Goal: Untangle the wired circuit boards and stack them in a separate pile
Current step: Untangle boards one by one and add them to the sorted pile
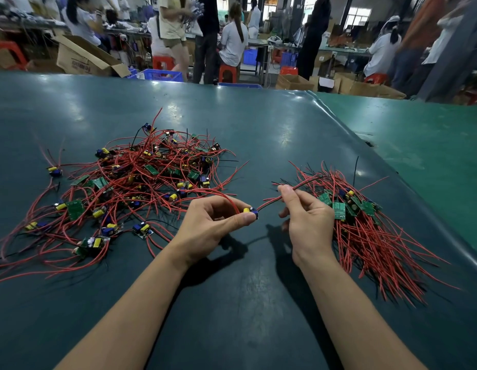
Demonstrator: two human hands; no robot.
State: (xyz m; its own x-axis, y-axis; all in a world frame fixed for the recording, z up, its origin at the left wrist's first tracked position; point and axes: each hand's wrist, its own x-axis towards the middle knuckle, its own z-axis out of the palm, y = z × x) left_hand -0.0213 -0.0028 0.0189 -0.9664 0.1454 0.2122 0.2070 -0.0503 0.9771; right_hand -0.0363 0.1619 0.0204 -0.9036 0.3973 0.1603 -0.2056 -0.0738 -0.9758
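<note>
Left hand [213, 217] pinches a circuit board [252, 211] at frame centre, right hand [302, 209] pinches its wires [269, 203] running right toward the nearer stacked pile [365, 222], tangled heap [141, 177] left.

A dark teal mat [232, 124] covers the worktop, shiny with light patches; a brighter green mat [418, 145] lies beside it on the right. Beyond the far edge, an open cardboard box [82, 58] stands at the left, with blue crates [162, 74] and red stools [228, 73] on the floor. Several people [233, 41] sit or stand at benches farther back, and more cartons [293, 81] sit on the right.
</note>
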